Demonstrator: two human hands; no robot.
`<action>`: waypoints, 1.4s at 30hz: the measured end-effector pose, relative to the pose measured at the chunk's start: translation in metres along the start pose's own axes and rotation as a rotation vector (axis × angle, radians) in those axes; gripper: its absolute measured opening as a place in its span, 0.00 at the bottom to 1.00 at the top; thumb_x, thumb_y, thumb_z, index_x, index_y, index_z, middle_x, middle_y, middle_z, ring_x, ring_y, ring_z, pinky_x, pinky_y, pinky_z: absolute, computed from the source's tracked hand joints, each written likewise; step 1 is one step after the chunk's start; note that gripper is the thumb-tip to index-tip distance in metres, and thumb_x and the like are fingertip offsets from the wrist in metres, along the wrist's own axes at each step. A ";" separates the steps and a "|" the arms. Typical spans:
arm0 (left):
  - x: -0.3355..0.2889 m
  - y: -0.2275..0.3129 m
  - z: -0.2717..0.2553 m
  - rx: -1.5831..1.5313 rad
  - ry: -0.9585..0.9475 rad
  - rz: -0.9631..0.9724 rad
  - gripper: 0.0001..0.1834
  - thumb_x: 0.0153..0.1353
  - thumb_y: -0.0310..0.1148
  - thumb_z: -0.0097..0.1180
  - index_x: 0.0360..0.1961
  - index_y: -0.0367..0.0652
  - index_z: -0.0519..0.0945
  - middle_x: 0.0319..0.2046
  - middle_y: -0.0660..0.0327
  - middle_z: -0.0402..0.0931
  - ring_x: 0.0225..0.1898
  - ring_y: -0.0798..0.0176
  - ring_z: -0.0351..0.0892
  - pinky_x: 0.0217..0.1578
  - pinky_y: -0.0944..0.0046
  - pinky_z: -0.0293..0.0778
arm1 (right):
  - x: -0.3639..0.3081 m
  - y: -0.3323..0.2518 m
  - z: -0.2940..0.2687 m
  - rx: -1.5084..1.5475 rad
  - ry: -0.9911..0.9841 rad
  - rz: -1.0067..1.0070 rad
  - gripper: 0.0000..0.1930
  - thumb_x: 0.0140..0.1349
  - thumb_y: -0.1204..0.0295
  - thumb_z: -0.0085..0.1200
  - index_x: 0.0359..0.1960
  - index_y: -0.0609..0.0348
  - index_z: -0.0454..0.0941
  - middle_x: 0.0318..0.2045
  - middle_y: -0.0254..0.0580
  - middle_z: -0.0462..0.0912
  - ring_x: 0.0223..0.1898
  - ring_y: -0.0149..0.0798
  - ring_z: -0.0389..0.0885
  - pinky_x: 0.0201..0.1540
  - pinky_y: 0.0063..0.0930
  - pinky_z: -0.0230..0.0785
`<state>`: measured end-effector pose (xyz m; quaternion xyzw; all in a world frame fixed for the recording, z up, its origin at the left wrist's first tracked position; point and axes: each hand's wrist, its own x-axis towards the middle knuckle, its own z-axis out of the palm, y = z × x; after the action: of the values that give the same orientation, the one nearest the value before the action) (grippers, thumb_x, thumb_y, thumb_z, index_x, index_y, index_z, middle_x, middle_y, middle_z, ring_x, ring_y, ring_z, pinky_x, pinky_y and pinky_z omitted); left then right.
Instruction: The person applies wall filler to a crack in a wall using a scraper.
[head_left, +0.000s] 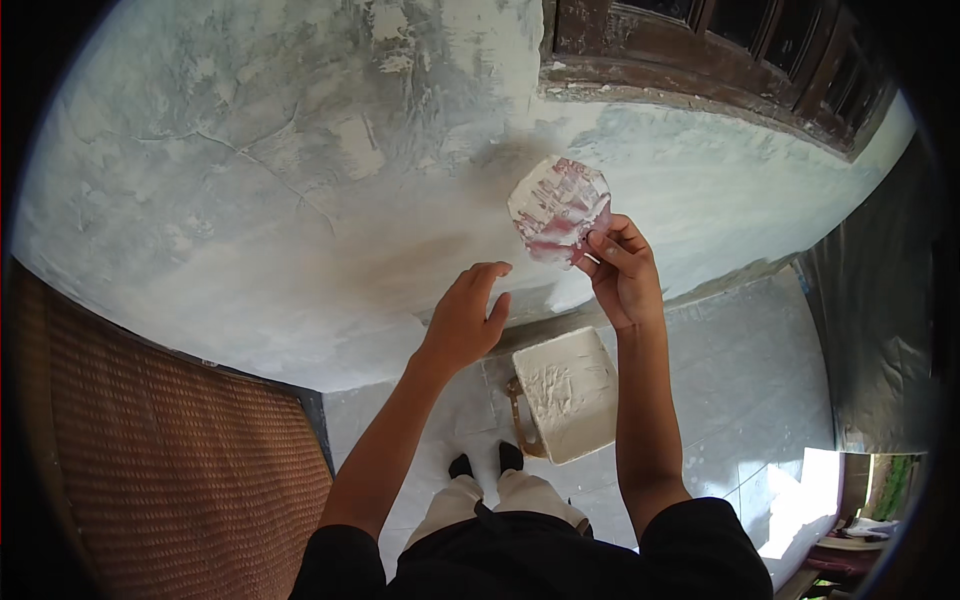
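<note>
My right hand (pixel 622 270) pinches the lower right edge of a flat, many-sided scraper (pixel 560 208), reddish and smeared with white plaster. It is held up in front of the wall (pixel 300 240), whose surface carries patchy white and grey filler. To its left my left hand (pixel 468 312) is raised, holding nothing, its thumb apart from the bent fingers. The left fingertips stay clear of the scraper. Below both hands, a rectangular tray (pixel 533 418) of off-white plaster paste stands low, near the foot of the wall.
A brown wooden window frame (pixel 690 95) is set in the wall at upper right. A woven brown panel (pixel 170 430) stands at left. Dark sheeting (pixel 870 310) hangs at right. Under the tray shows part of a wooden support (pixel 518 415). Grey tiles (pixel 740 370) cover the floor.
</note>
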<state>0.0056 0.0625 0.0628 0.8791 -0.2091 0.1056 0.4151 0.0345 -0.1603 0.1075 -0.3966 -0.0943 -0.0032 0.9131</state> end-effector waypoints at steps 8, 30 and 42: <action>0.029 0.041 -0.097 0.162 0.207 0.268 0.19 0.64 0.27 0.56 0.56 0.42 0.74 0.52 0.54 0.76 0.54 0.49 0.77 0.54 0.55 0.74 | 0.027 -0.041 0.124 -0.066 -0.147 -0.301 0.06 0.65 0.86 0.49 0.38 0.62 0.73 0.37 0.41 0.81 0.40 0.35 0.84 0.46 0.35 0.86; 0.126 0.115 -0.305 0.733 0.772 0.774 0.23 0.53 0.25 0.57 0.53 0.40 0.74 0.57 0.53 0.71 0.63 0.45 0.66 0.60 0.45 0.63 | 0.087 -0.114 0.348 -1.293 0.108 -1.922 0.10 0.49 0.85 0.58 0.32 0.58 0.74 0.30 0.44 0.72 0.31 0.48 0.73 0.32 0.38 0.67; 0.156 0.073 -0.306 0.818 0.819 0.845 0.22 0.58 0.31 0.52 0.54 0.37 0.73 0.71 0.48 0.60 0.74 0.38 0.52 0.71 0.36 0.50 | 0.141 -0.112 0.370 -1.552 0.074 -2.297 0.07 0.52 0.74 0.59 0.28 0.50 0.71 0.29 0.32 0.70 0.31 0.36 0.72 0.34 0.33 0.66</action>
<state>0.1078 0.2136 0.3629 0.6981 -0.3027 0.6486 0.0210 0.1011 0.0413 0.4600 -0.4984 -0.3144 -0.8063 -0.0510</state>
